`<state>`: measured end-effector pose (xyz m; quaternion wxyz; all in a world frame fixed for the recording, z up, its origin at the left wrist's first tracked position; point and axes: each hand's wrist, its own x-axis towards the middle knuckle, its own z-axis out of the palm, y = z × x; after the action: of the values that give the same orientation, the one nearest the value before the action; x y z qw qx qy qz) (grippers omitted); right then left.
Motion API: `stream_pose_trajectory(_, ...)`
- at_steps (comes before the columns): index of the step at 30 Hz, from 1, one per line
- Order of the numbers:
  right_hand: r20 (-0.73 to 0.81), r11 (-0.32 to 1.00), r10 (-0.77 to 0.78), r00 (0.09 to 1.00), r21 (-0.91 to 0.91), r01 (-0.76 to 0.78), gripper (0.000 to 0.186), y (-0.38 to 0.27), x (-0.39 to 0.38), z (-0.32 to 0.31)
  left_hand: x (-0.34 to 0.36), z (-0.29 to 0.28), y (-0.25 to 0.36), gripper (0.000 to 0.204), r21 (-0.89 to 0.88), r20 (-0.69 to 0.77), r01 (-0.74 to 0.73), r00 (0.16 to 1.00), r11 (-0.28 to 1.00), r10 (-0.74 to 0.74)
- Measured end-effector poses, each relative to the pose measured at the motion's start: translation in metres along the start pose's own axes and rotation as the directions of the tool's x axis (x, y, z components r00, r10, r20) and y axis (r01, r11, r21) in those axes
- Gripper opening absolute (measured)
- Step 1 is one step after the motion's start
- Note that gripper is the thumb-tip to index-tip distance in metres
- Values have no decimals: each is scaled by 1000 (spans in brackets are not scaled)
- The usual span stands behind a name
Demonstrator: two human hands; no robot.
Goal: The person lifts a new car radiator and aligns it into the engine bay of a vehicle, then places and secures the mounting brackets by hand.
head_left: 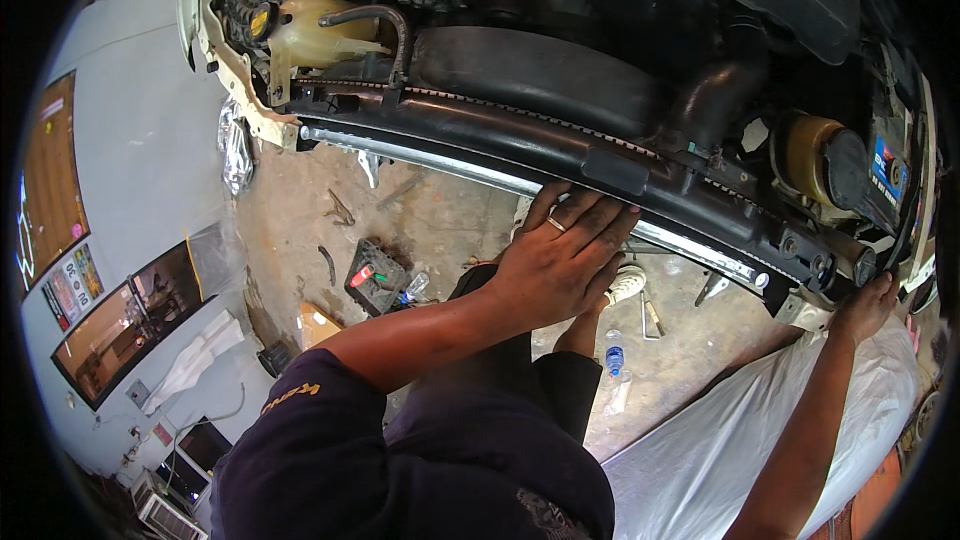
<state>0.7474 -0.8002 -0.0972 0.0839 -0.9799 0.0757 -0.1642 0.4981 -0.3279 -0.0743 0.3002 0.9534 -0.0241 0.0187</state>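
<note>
A long black radiator (470, 130) runs across the front of an engine bay, with a silver metal bar (420, 162) along its near side. My left hand (555, 260), a ring on one finger, lies over the middle of the bar with its fingers stretched out toward the radiator. Those fingers cover part of the bar. Over at the right end, my right hand (865, 310) is at the front corner of the car body, next to a pale metal bracket (803, 310). Its fingers are bunched together at the edge there; what they grip is hidden.
A yellowed coolant tank (325, 32) sits at the left of the bay, and an amber reservoir (808, 160) at the right. Plastic sheeting (740, 430) drapes below my right arm. On the floor are a dark tray (385, 278), a water bottle (614, 355) and a metal tool (652, 318).
</note>
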Motion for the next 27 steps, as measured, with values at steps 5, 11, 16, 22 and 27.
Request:
stream_pose_trajectory(5, -11, 1000, 8, 1000, 20, -8, 58, 3, -1, 1, 1, 1, -1, 51, 13, -5, -14, 1000, 1000, 15)
stream_pose_trajectory(11, -16, 999, -6, 1000, 53, 7, 57, -2, -1, 0, 0, 5, -3, 51, 26, -25, -20, 999, 999, 20)
stream_pose_trajectory(16, 4, 996, 13, 1000, 86, -13, 55, -11, -3, -3, 1, 3, -2, 50, 3, -17, -5, 1000, 1000, 5)
stream_pose_trajectory(22, 45, 993, 53, 998, 103, -57, 62, -3, 0, -3, 1, 7, -4, 53, 1, -19, -12, 1000, 1000, 12)
stream_pose_trajectory(27, -1, 999, 20, 1000, 34, -20, 56, -8, -2, -3, 0, 7, -5, 54, -21, -26, -10, 1000, 1000, 10)
